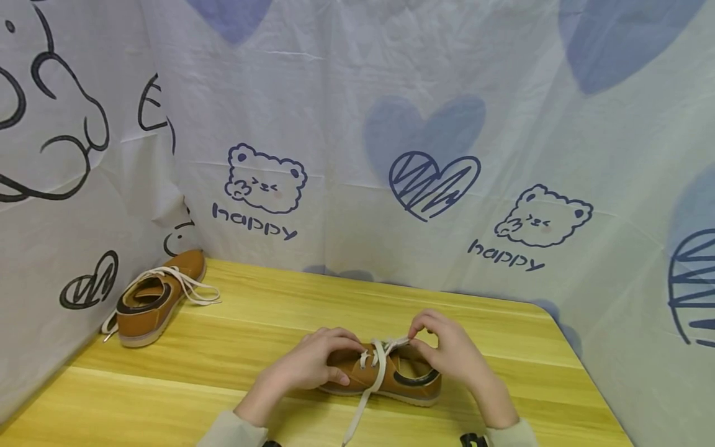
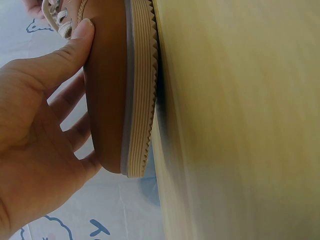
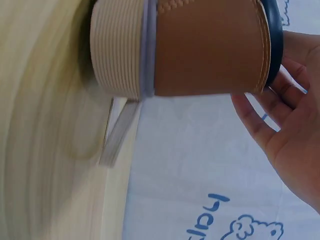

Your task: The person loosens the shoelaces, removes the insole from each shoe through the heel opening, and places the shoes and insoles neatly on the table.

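A tan lace-up shoe (image 1: 363, 376) lies sole down on the table in front of me, toe to the left. My left hand (image 1: 315, 360) grips its toe end, thumb on the near side and fingers over the far side; the left wrist view shows the thumb by the lower eyelets. Above the shoe's opening, my right hand (image 1: 451, 349) pinches a white shoelace (image 1: 398, 342) between thumb and fingertips. Another lace length (image 1: 364, 402) crosses the near side and trails onto the table. In the right wrist view the heel (image 3: 205, 50) hides the right fingertips.
At the table's far left stands a second tan shoe (image 1: 146, 324) with loose white laces. The yellow wood-grain table (image 1: 268, 298) ends at a printed cloth (image 1: 346, 236) hanging behind it, with more cloth along the left side.
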